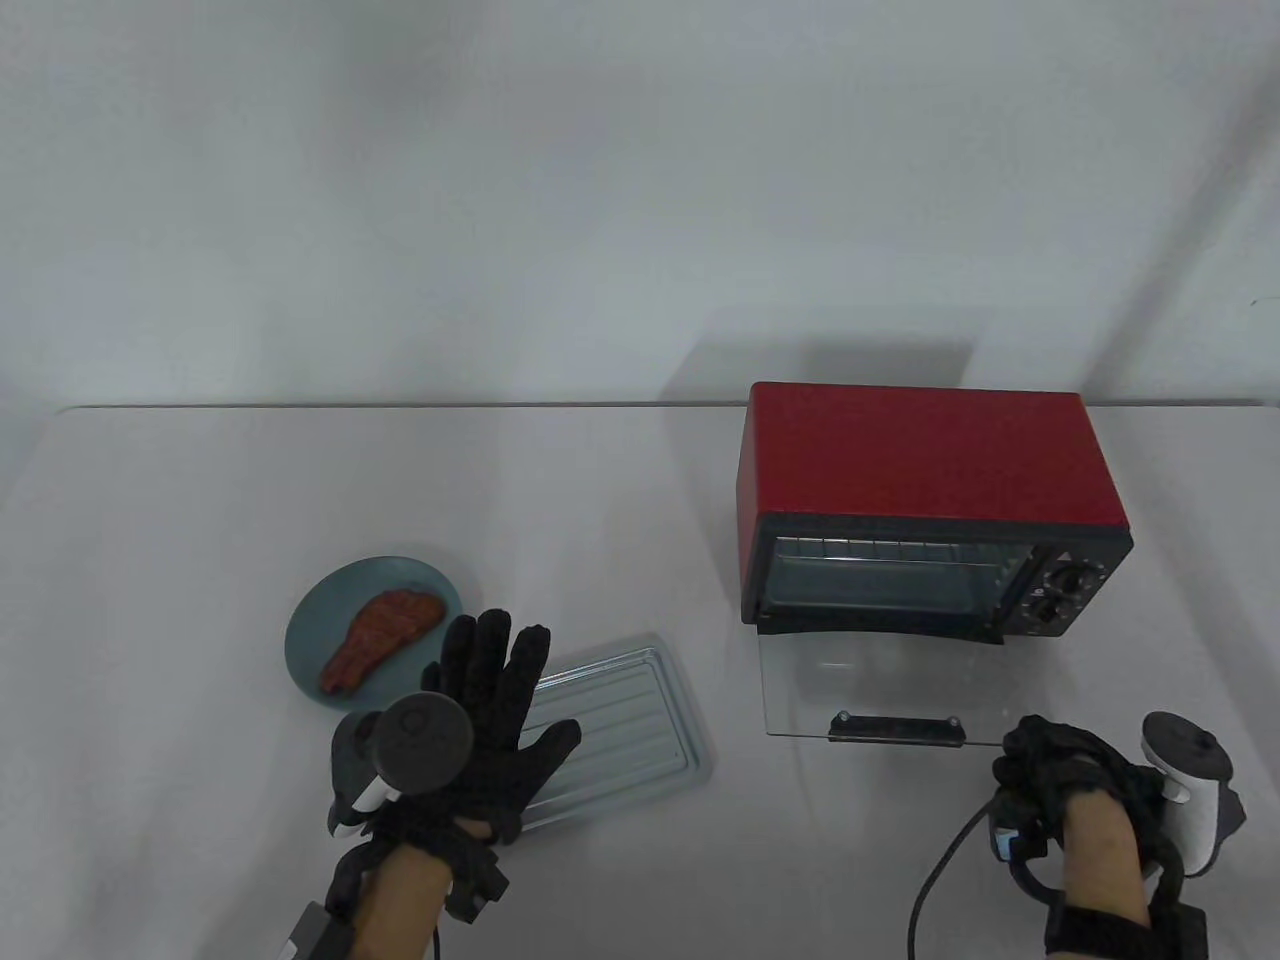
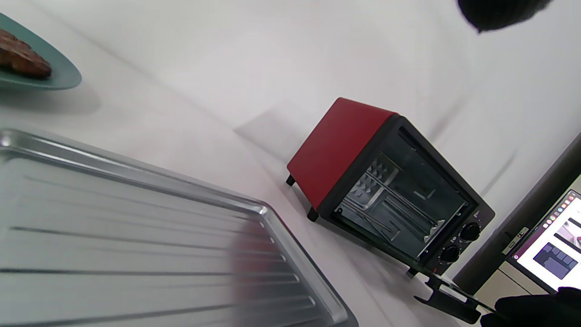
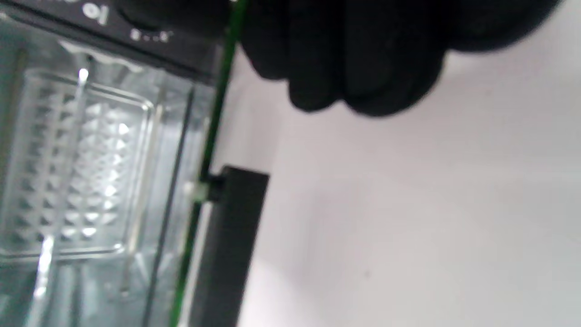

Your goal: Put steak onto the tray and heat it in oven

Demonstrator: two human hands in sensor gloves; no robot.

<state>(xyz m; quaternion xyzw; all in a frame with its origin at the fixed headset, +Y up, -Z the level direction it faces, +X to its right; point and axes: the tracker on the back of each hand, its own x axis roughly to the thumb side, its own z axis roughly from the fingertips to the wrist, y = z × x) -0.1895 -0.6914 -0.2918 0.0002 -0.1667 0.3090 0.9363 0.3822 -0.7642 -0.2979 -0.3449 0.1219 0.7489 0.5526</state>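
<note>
The brown steak (image 1: 378,638) lies on a teal plate (image 1: 318,612) at the left; its end shows in the left wrist view as the steak (image 2: 20,59). The ribbed metal tray (image 1: 625,725) lies flat and bare right of the plate. My left hand (image 1: 498,690) hovers over the tray's left end, fingers spread and holding nothing. The red oven (image 1: 925,465) stands at the right with its glass door (image 1: 860,680) folded down flat. My right hand (image 1: 1050,765) has its fingers (image 3: 363,54) curled at the door's front right corner, beside the black handle (image 1: 895,728).
The oven's two knobs (image 1: 1068,592) sit on its right front panel, and a wire rack (image 2: 386,204) shows inside. A laptop screen (image 2: 551,245) stands off the table's right side. A cable (image 1: 935,880) trails from my right wrist.
</note>
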